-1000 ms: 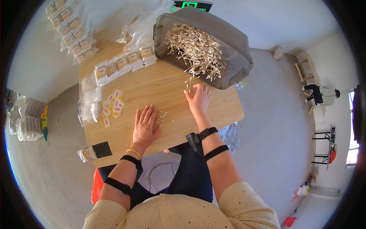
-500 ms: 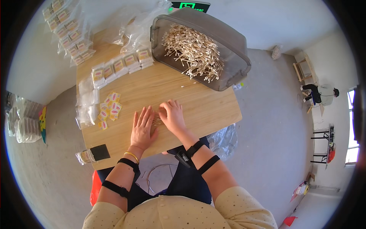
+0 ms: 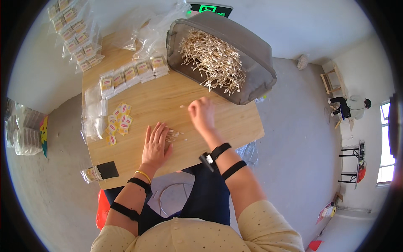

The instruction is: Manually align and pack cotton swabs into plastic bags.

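Observation:
My left hand (image 3: 155,147) lies flat on the wooden table (image 3: 226,128), fingers stretched out and held close to one another. Beside its fingertips is a small loose bunch of cotton swabs (image 3: 171,135), partly covered by the hand. Farther right and forward, my right hand (image 3: 202,115) is raised with curled, pinching fingers. A white-tipped cotton swab (image 3: 182,106) sticks out to the left of those fingers. Beyond that hand, a grey plastic bin (image 3: 262,69) lies tilted with its opening toward me, holding a large heap of cotton swabs (image 3: 216,59).
Yellow-and-white printed cards (image 3: 121,117) lie left of my hands, beside clear plastic bags (image 3: 94,109). A row of packed swab bags (image 3: 131,74) runs along the far left. A black pad (image 3: 109,169) sits at the near left corner. A person (image 3: 354,105) is far off right.
My right hand has lifted off the swab bunch and moved forward and right, a swab now at its fingers. The bunch is more exposed. My left hand stays nearly in place.

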Motion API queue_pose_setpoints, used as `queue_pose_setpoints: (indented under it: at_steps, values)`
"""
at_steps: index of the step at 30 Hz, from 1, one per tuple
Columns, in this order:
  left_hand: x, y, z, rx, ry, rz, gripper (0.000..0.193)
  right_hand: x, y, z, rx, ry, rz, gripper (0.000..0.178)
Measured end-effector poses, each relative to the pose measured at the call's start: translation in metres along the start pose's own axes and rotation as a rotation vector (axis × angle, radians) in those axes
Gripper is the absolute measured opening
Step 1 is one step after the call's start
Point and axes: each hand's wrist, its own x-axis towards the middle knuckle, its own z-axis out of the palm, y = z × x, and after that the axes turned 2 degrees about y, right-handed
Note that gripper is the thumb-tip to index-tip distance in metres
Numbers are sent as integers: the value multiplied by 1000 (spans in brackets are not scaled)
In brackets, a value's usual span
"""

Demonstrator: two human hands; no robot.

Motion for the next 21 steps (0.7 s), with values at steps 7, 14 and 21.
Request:
queue_pose_setpoints:
  at_steps: [7, 14, 21]
  values:
    - [-2, -2, -3, 112, -11, 56, 66, 34, -14, -13, 51, 112, -80, 18]
    - [4, 4, -5, 104, -40, 48, 65, 106, 73, -51, -320, -9, -149, 20]
    - [2, 3, -7, 103, -42, 38, 65, 130, 71, -57, -203, -60, -187, 9]
